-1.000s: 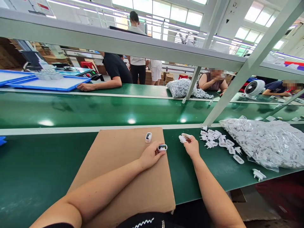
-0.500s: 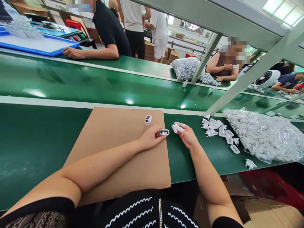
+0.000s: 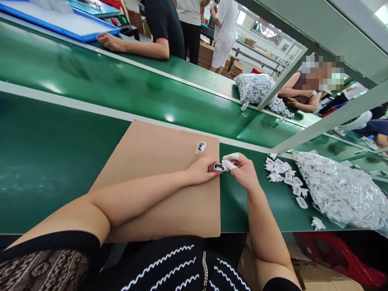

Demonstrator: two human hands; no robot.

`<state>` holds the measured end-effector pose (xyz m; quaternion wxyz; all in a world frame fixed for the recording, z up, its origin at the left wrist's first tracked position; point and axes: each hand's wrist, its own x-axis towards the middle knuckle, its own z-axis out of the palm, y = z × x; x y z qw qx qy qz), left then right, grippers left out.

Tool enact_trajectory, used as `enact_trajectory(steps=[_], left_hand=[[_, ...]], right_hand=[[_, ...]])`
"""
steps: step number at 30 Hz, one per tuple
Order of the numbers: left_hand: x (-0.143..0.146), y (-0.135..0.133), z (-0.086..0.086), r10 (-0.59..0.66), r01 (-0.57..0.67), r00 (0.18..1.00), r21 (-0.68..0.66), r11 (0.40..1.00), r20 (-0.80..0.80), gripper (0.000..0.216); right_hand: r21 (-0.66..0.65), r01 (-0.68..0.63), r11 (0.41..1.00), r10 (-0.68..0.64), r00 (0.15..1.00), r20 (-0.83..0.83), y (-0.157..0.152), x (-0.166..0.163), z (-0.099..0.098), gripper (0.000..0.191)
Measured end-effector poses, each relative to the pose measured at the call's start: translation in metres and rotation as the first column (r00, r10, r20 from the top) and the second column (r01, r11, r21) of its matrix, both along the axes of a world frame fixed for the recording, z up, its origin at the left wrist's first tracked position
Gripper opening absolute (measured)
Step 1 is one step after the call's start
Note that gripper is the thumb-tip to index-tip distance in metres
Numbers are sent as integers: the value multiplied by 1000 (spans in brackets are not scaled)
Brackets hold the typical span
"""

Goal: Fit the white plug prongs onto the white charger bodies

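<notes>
My left hand (image 3: 201, 170) pinches a small white charger housing (image 3: 218, 166) with its dark open end showing, at the right edge of a brown cardboard sheet (image 3: 157, 178). My right hand (image 3: 244, 171), with white cots on the fingertips, grips a white plug piece (image 3: 228, 164) and holds it right against that housing. A second white housing (image 3: 200, 148) lies alone on the cardboard just beyond my hands. Loose white plug pieces (image 3: 283, 174) are scattered on the green table to the right.
A clear bag full of white plug pieces (image 3: 336, 190) lies at the right. A green conveyor belt (image 3: 121, 85) runs behind the table, crossed by slanted metal frame bars (image 3: 327, 119). Other people sit and stand across the belt, beside another bag (image 3: 253, 87) and a blue tray (image 3: 60, 20).
My right hand has brought the plug piece leftward from the loose pile until it meets the housing in my left hand. The view has tilted down and swung.
</notes>
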<state>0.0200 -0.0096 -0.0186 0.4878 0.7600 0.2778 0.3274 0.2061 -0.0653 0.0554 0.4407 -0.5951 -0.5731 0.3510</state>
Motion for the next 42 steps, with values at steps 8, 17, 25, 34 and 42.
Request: enact_trajectory(steps=[8, 17, 25, 34, 42], left_hand=[[1, 2, -5, 18, -18, 1000, 26, 999, 24, 24], [-2, 3, -2, -17, 17, 1000, -5, 1000, 0, 31], [-2, 3, 1, -10, 10, 1000, -28, 1000, 17, 29], [-1, 4, 1, -14, 16, 999, -55, 998, 30, 28], [-2, 4, -4, -6, 9, 999, -72, 997, 45, 27]], right_hand=[[61, -18, 998, 21, 999, -50, -4, 14, -16, 22], [148, -99, 984, 86, 992, 90, -9, 12, -23, 37], [196, -2, 981, -29, 988, 155, -9, 2, -22, 14], [296, -125, 947, -3, 918, 397, -11, 1, -23, 21], [279, -190, 941, -39, 761, 648, -6, 0, -18, 39]])
